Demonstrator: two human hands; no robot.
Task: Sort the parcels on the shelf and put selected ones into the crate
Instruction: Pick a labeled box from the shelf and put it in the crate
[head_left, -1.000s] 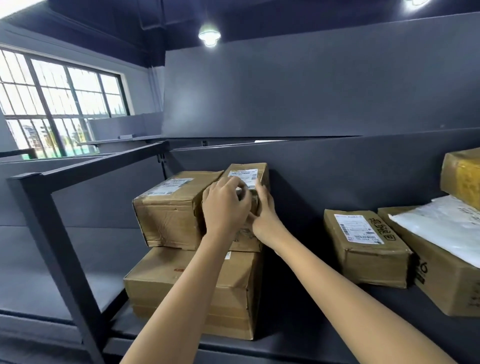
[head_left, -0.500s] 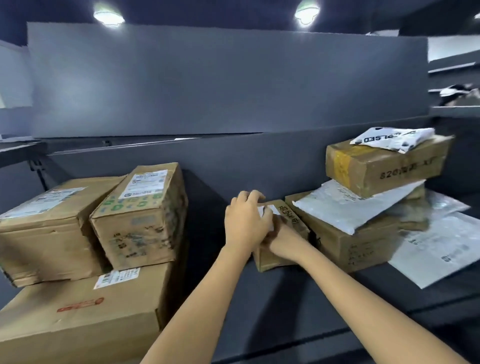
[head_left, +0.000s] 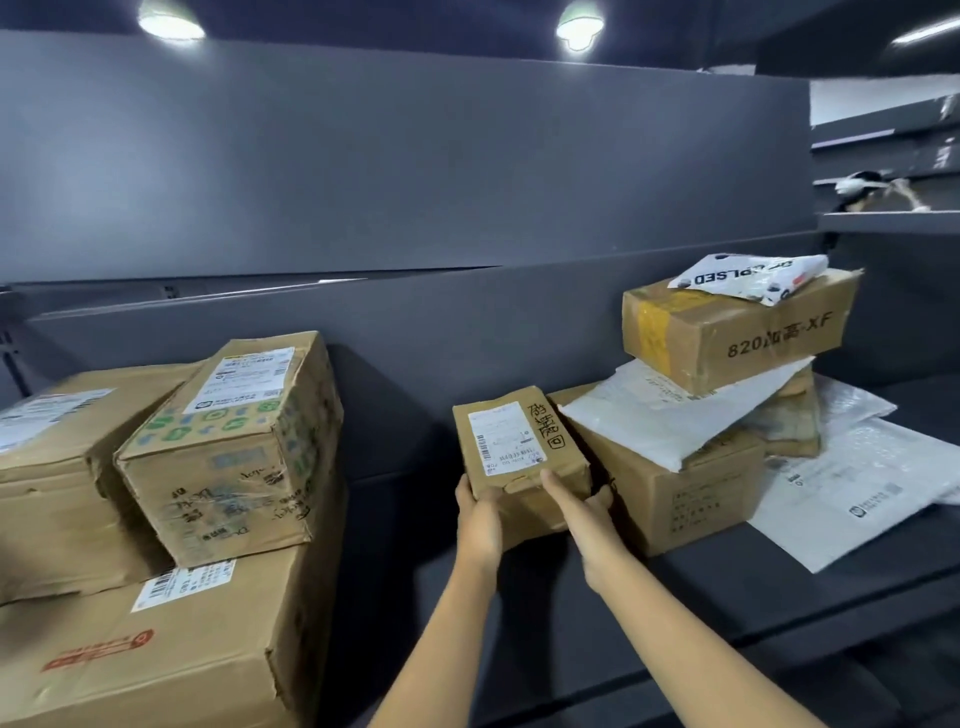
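A dark shelf (head_left: 727, 587) carries everything. At its left a large box (head_left: 156, 649) bears two smaller boxes (head_left: 234, 447) side by side. At the right, a carton (head_left: 691, 493), a white mailer (head_left: 675, 415) and a top box (head_left: 737, 332) are stacked. Between the piles, touching the carton, is a small parcel (head_left: 519, 457), perhaps just lifted off the shelf. The left hand (head_left: 480, 525) and right hand (head_left: 587, 514) grip its near end, fingers clamped on it, thumbs on top.

Left carton (head_left: 47, 483) cut off at edge; far-right shape (head_left: 860, 189) blurred, possibly person.
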